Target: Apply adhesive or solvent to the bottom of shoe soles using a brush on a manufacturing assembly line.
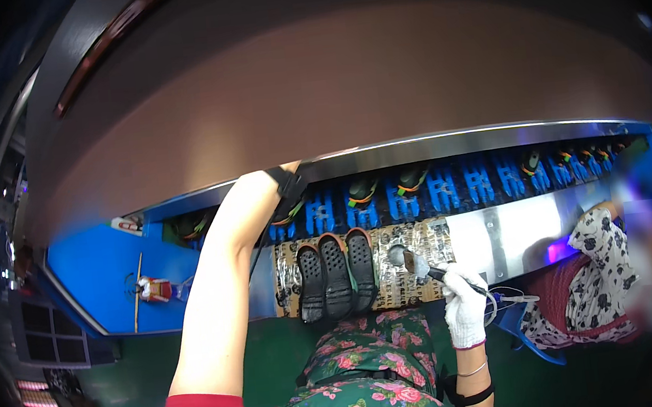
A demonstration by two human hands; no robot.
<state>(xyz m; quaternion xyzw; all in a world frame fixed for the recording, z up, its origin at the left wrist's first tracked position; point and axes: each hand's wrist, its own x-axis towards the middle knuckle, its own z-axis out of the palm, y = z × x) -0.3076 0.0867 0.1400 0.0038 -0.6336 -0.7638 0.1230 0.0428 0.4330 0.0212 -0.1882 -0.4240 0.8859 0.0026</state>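
My right hand (465, 306), in a white knitted glove, is closed round a black-handled tool with a pale, brush-like head (417, 265). Its tip is at a small round metallic dish or spot (397, 255) on the taped cardboard (441, 243). My left arm reaches forward to the edge of a big brown hood (353, 81); past the black wrist strap, a sliver of my left hand (290, 165) shows and its fingers are hidden. Between my arms, three black perforated clogs (336, 274) lie side by side on the cardboard, toes away from me, some with orange edging.
Beneath the hood runs a row of blue shoe holders (404, 203), several carrying dark clogs with orange and green edging. A blue panel (94, 267) with a small red-and-white item is at left. Bare metal ledge (516, 231) extends right, where another person in a patterned sleeve (603, 270) sits close.
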